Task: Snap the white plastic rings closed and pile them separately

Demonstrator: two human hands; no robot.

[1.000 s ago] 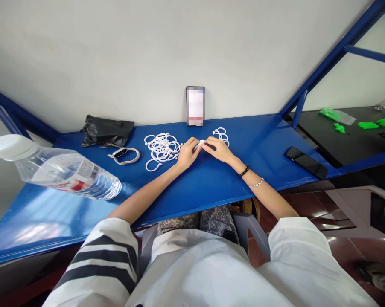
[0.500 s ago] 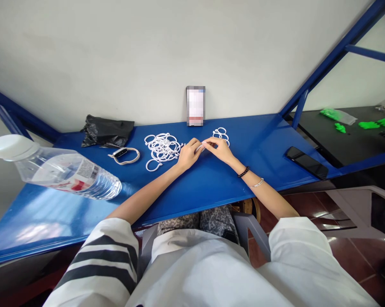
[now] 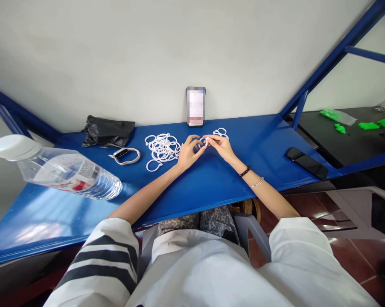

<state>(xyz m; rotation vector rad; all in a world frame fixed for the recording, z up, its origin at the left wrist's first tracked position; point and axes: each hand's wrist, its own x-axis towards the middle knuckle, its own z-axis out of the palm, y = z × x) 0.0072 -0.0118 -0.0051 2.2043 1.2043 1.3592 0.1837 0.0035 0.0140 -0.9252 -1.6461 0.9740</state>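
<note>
Between my two hands is a white plastic curtain ring (image 3: 206, 141), held a little above the blue table. My right hand (image 3: 222, 147) pinches it between thumb and fingertips. From the other side, my left hand (image 3: 188, 154) has its fingers curled about the ring, thumb below; part of the ring is hidden by the fingers. A tangled pile of similar white rings (image 3: 163, 147) lies just left of my left hand. Behind my right hand are a few more white rings (image 3: 221, 131), partly covered by it.
A phone (image 3: 196, 106) leans upright against the wall. To the left are a watch with a pale strap (image 3: 126, 156), a black plastic bag (image 3: 109, 131) and a tall water bottle (image 3: 77, 172). A dark phone (image 3: 307, 162) lies at the right of the blue table (image 3: 192, 187).
The fingers of my left hand have spread and loosened about the ring. My right hand has shifted slightly right, and the ring now shows more between the hands.
</note>
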